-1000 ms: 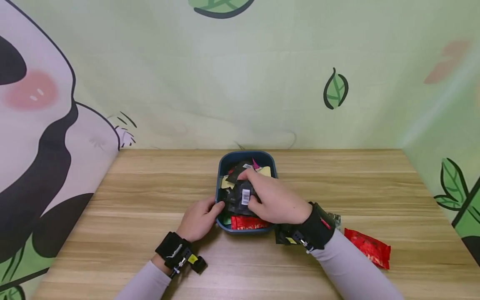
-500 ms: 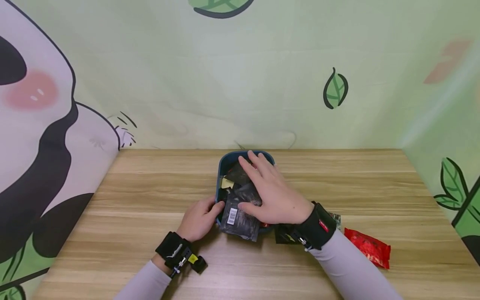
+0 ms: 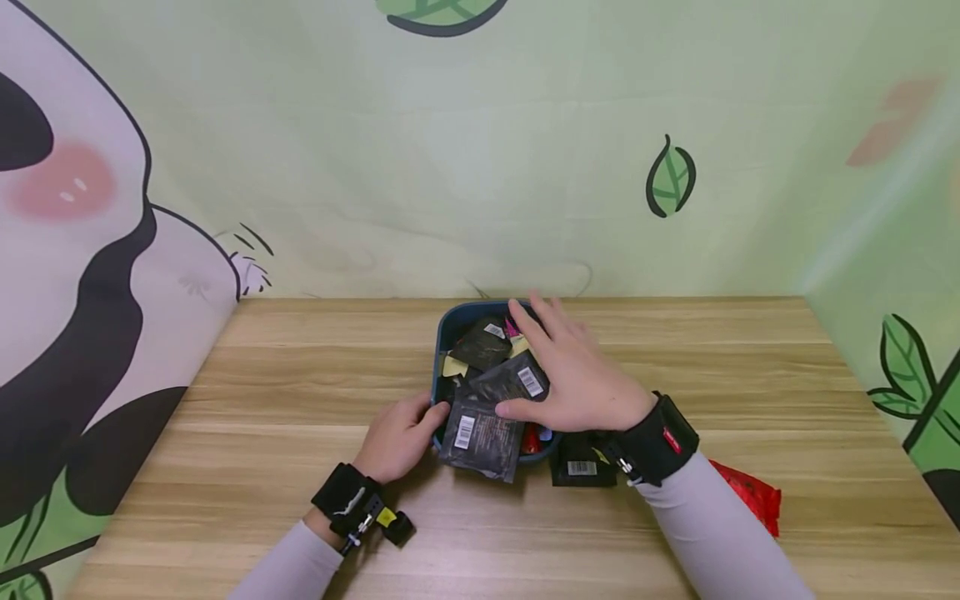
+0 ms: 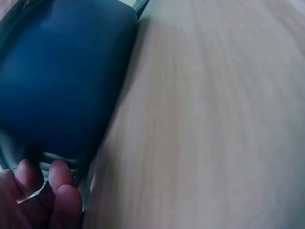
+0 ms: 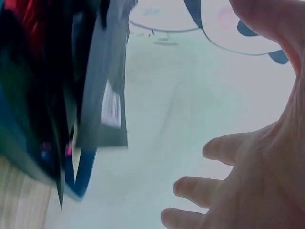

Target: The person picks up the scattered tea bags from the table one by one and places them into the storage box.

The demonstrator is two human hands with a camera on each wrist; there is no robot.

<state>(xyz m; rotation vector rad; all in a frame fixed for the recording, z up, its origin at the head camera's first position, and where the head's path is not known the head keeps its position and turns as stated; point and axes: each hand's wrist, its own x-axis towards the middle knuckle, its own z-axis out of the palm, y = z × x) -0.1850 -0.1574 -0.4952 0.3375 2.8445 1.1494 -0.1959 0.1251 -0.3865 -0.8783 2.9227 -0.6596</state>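
A blue container (image 3: 459,315) holds several small packets, mostly black. My left hand (image 3: 397,437) grips its left side, thumb at the rim and fingers against the outer wall; in the left wrist view the fingertips (image 4: 60,174) curl at the container's end. My right hand (image 3: 581,375) hovers over the container's right side with fingers spread, holding nothing. Beneath its thumb a black packet (image 3: 480,442) with a barcode overhangs the front rim. Another black packet (image 3: 506,379) lies behind it, and a third black packet (image 3: 480,346) is farther back. In the right wrist view the packets stand apart from the spread fingers.
On the wooden table (image 3: 315,358), right of the container, lies a black packet (image 3: 579,471) beside my right wrist. A red packet (image 3: 753,496) is farther right, partly hidden by the sleeve. A printed cloth wall (image 3: 480,167) rises behind the table.
My right hand has let go of a black packet, spread its fingers and moved right. That packet now overhangs the front rim, mostly covering a red packet. The left hand has stayed put.
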